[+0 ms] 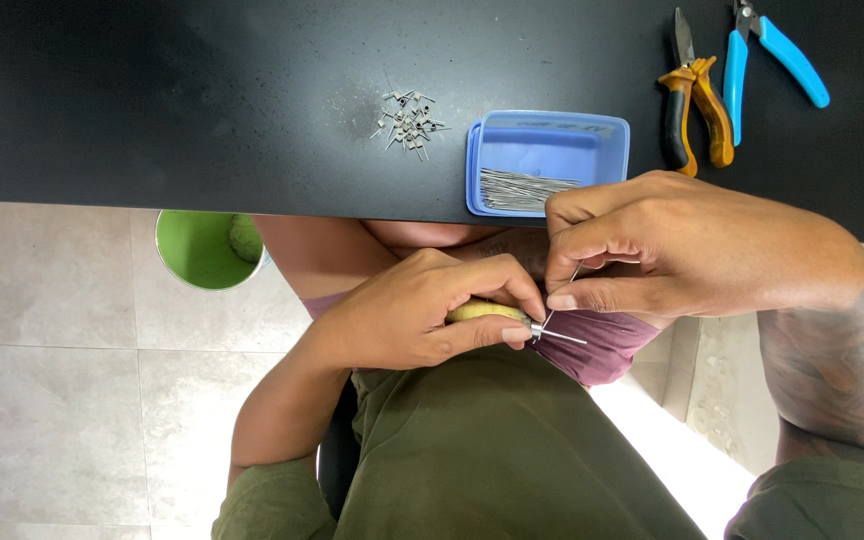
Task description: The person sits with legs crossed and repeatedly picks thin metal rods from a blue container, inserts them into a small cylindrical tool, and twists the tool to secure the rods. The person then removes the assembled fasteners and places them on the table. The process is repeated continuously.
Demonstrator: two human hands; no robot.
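Note:
My left hand point(422, 315) grips a small tool with a yellow handle point(482, 311) and a thin metal tip that points right. My right hand point(642, 245) pinches a thin metal wire point(560, 300) between thumb and forefinger, right at the tool's tip. Both hands are held over my lap, just in front of the black table's edge point(252, 190). A blue plastic tray point(552, 150) with several straight wires in it sits on the table just above my right hand.
A small pile of bent wire pieces point(409, 122) lies on the table left of the tray. Orange-handled pliers point(694, 105) and blue-handled cutters point(767, 55) lie at the far right. A green bin point(202, 250) stands on the tiled floor below the table edge.

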